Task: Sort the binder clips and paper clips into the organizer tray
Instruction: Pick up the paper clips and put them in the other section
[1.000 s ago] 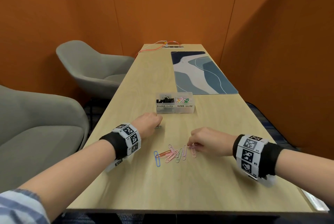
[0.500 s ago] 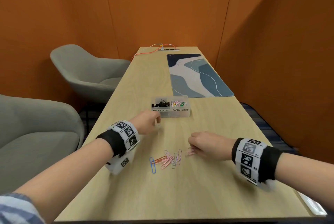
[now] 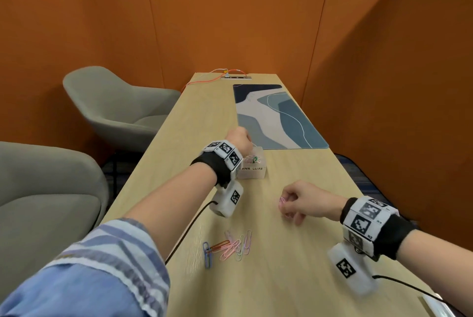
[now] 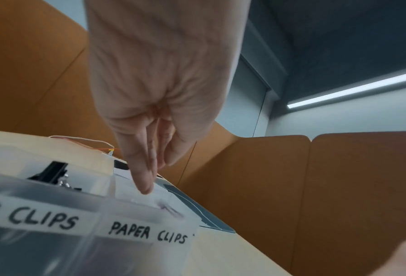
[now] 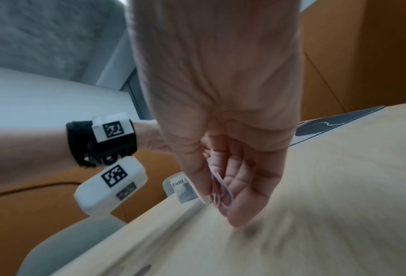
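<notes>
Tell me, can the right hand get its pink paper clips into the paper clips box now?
Probably not straight away. The left hand hovers right over the paper clips compartment, blocking it, while the right hand pinches pink paper clips nearer the person.

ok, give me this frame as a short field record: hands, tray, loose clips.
left hand: over the paper-clip compartment, fingers straight, pointing down, holding nothing visible
right hand: raised off the table, pinching pink paper clips
organizer tray: two compartments, black binder clips in the left, colored paper clips in the right
loose paper clips: cluster on the table, near edge
</notes>
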`<state>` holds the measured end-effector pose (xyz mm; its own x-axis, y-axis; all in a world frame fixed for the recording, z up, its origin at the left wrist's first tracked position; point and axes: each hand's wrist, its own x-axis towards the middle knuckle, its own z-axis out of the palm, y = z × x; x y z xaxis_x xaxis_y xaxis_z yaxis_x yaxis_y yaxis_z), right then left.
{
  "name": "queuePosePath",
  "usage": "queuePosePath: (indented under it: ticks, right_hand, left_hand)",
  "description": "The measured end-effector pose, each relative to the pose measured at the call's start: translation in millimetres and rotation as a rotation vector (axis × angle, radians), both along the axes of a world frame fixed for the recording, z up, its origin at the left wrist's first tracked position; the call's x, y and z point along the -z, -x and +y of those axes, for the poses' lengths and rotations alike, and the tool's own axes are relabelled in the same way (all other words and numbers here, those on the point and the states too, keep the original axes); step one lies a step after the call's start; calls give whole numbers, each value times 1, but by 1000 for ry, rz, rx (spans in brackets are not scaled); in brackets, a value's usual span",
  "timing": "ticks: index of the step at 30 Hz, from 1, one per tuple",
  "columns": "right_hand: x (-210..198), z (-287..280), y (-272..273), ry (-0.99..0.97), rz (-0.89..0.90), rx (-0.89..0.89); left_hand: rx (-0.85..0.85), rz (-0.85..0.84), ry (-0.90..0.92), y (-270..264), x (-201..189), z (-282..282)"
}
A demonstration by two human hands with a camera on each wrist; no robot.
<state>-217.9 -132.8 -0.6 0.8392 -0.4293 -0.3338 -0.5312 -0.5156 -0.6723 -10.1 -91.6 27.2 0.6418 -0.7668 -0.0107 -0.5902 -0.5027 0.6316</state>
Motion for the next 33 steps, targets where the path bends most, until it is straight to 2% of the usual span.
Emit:
queuePosePath:
  ticks: [5, 8, 10, 14, 15, 17, 20, 22, 25, 28, 30, 33]
  right_hand:
    - [-15, -15, -30, -22, -113, 157]
    - [-20, -18, -66, -14, -190, 233]
    - [-22, -18, -91, 78, -212, 259]
    - [-30, -15, -122, 259, -193, 288]
    - [-29, -16, -126, 276, -175, 294]
    - [-28, -17, -129, 308, -115, 276]
    - [-30, -8, -120, 429, -85, 197]
    - [-31, 7, -107, 546, -130, 87]
    - [-27, 36, -78, 541, -69, -247]
    - [-16, 60, -47, 423, 136, -554]
    - [-5, 70, -29, 419, 202, -614]
    - [12, 75, -15, 555, 143, -643]
  left_hand:
    - [16, 54, 80, -7, 0, 17]
    - [59, -58, 93, -3, -5, 45]
    - [93, -134, 72, 2, -6, 67]
    - [228, -237, -124, 15, -5, 113]
    - [281, -212, -199, 18, -4, 124]
    - [372, -62, -355, 28, -1, 145]
    - [406, 93, -617, 46, 8, 168]
    - [439, 15, -693, 57, 18, 175]
    - [491, -184, -632, 60, 31, 172]
    - [527, -205, -567, 55, 34, 160]
    - [524, -256, -535, 53, 32, 154]
    - [523, -316, -466, 48, 33, 149]
